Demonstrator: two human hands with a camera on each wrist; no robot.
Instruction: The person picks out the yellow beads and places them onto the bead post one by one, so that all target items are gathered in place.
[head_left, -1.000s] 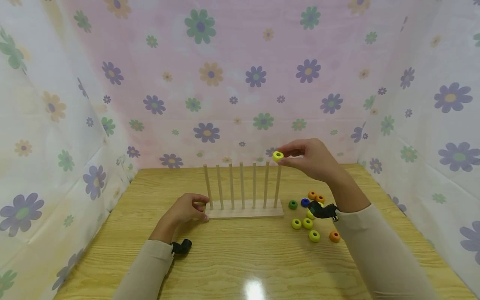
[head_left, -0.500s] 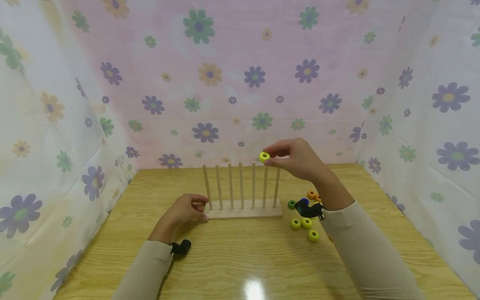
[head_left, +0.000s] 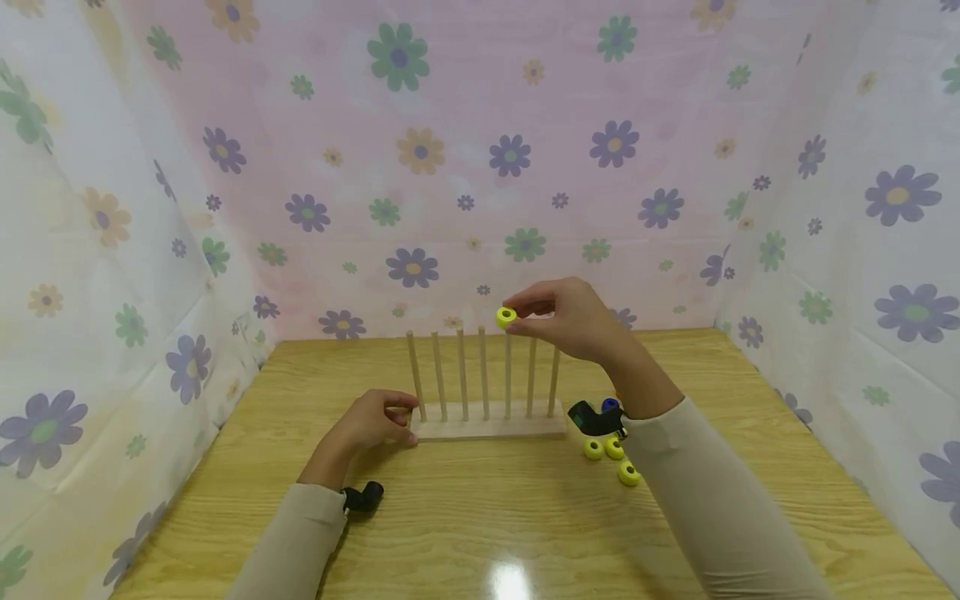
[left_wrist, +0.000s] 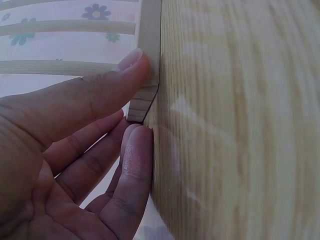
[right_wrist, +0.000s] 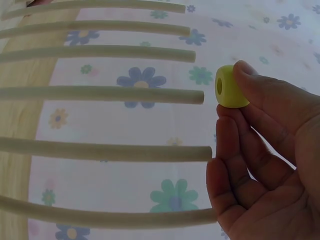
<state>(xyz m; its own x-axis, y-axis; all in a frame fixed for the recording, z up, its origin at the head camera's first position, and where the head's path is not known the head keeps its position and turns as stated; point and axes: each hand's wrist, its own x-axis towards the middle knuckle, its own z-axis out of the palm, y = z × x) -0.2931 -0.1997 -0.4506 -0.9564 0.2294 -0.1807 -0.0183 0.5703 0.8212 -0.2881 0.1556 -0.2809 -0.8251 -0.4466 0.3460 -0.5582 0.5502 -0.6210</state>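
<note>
Between the thumb and fingertips of my right hand (head_left: pixel 573 321) is a yellow bead (head_left: pixel 506 317), pinched at its side with its hole showing. In the head view it lies over the tip of the third peg from the right on the wooden peg stand (head_left: pixel 487 427). The right wrist view shows the bead (right_wrist: pixel 232 86) apart from the peg tips, its hole facing them. All the pegs I can see are bare. My left hand (head_left: pixel 372 419) grips the left end of the stand's base; in the left wrist view the thumb (left_wrist: pixel 100 95) presses on the base (left_wrist: pixel 149 45).
Right of the stand lie loose yellow beads (head_left: pixel 628 473) and a blue bead (head_left: pixel 611 405). My right forearm and its black wrist camera (head_left: pixel 596 418) cover part of that group. Floral cloth (head_left: pixel 465 167) hangs behind and beside the wooden table (head_left: pixel 450 517).
My right hand has moved left above the peg tips with the yellow bead, from the rightmost peg to the third from the right. My left hand has stayed on the base.
</note>
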